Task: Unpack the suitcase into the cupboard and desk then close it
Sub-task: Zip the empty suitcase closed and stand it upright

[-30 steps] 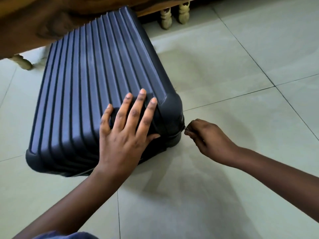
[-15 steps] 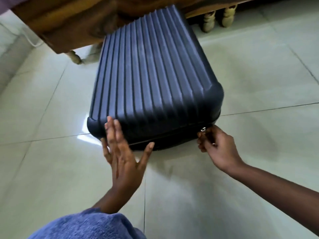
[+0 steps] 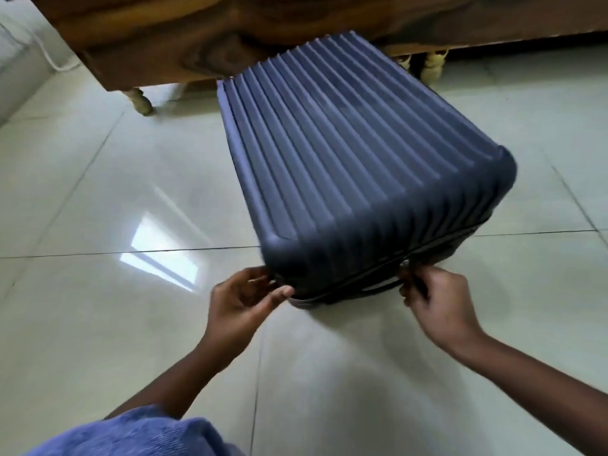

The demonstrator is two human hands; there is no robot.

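The suitcase (image 3: pixel 355 166) is a dark navy hard shell with raised ribs running the whole length of its upper face, rounded corners, and a zip seam along the near end where lid and base meet. It lies flat on the pale glossy floor tiles (image 3: pixel 98 192), lid down on base, with its long axis running from the near end by the person away toward the wooden furniture (image 3: pixel 204 31), angled slightly to the left; the far end sits just under the furniture's edge, near its turned pale legs (image 3: pixel 142 101). The left hand (image 3: pixel 245 299) is at the near left corner, thumb and fingers curled and pinching at the corner of the seam. The right hand (image 3: pixel 427 296) is at the near end further right, fingers curled round the small metal zip pull (image 3: pixel 404 263) on the seam. A blue sleeve (image 3: pixel 138 432) shows at the bottom edge.
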